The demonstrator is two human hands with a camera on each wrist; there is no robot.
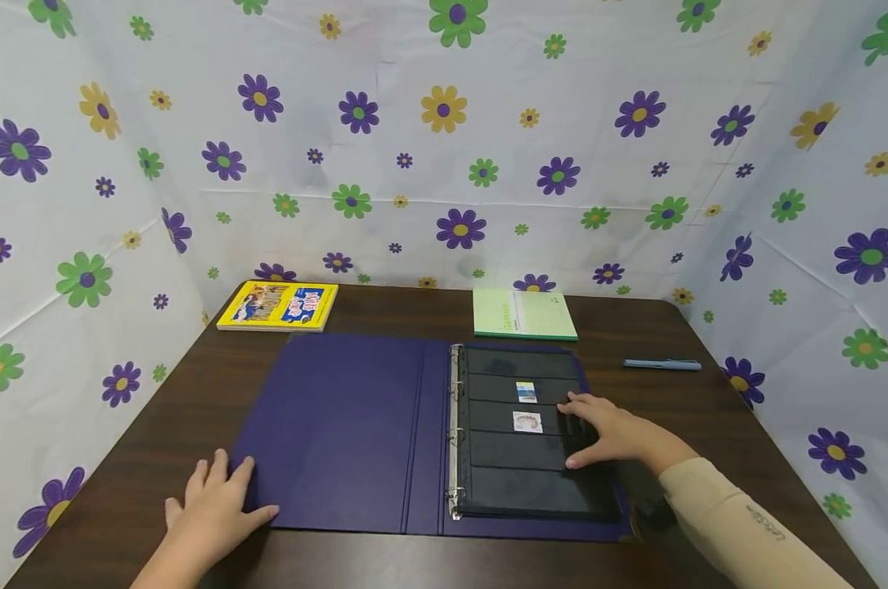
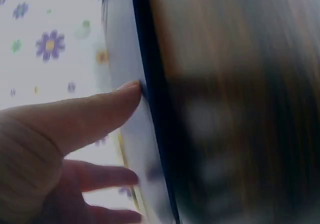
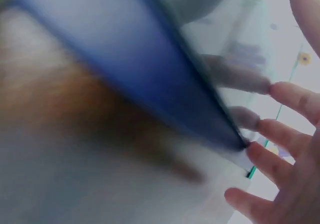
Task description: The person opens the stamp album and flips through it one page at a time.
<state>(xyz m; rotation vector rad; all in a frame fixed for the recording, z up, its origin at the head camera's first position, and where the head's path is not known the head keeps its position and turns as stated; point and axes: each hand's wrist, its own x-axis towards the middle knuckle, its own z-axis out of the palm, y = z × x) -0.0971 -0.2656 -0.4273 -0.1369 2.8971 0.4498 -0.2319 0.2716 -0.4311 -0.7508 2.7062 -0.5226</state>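
A purple ring-bound stamp album [image 1: 334, 433] lies spread flat on the table. On its right side is a black pocket page [image 1: 535, 492] holding a blue-and-yellow stamp [image 1: 526, 393] and, below it, a pale stamp [image 1: 527, 422]. My left hand [image 1: 212, 509] rests at the cover's lower left corner, fingers spread; its thumb [image 2: 107, 111] meets the cover edge in the left wrist view. Across the right part of the page my right hand [image 1: 609, 432] is spread, holding nothing. The right wrist view has its fingertips [image 3: 265, 156] touching the glossy page, which mirrors them.
Behind the album's left cover is a yellow book [image 1: 278, 305]. A light green notebook [image 1: 523, 314] lies behind the pocket page, and a blue pen [image 1: 662, 364] to the right. Flower-printed cloth [image 1: 385, 237] hangs around the back and sides of the dark wooden table [image 1: 400, 307].
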